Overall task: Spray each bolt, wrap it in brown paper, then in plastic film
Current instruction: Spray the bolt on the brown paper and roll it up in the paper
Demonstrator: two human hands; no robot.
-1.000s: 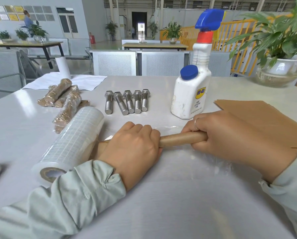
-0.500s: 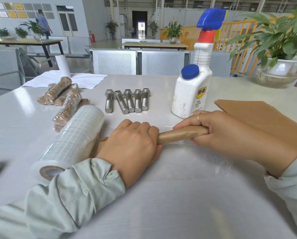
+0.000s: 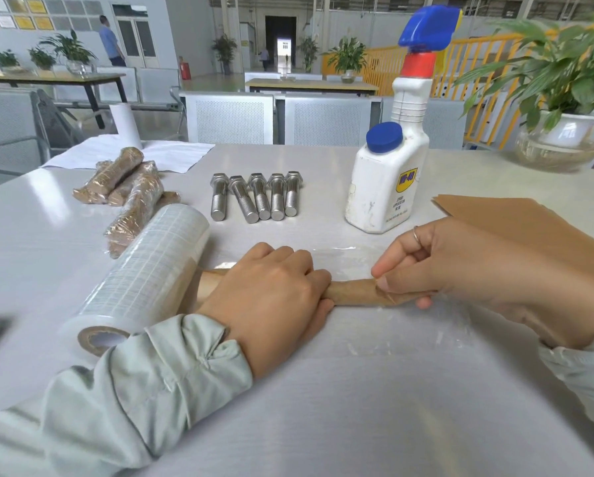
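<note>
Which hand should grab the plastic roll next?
Probably the left hand. It grips the paper-wrapped bolt right beside the film roll, which lies just to its left. The right hand pinches the bolt's far end, with the left hand between it and the roll.

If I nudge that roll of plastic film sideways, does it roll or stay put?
Probably rolls: the plastic film roll lies on its side, a cylinder on the smooth table. It would likely run toward the wrapped bolts or the left hand. Its pulled-out film, under the paper-wrapped bolt both hands hold, may tether it.
</note>
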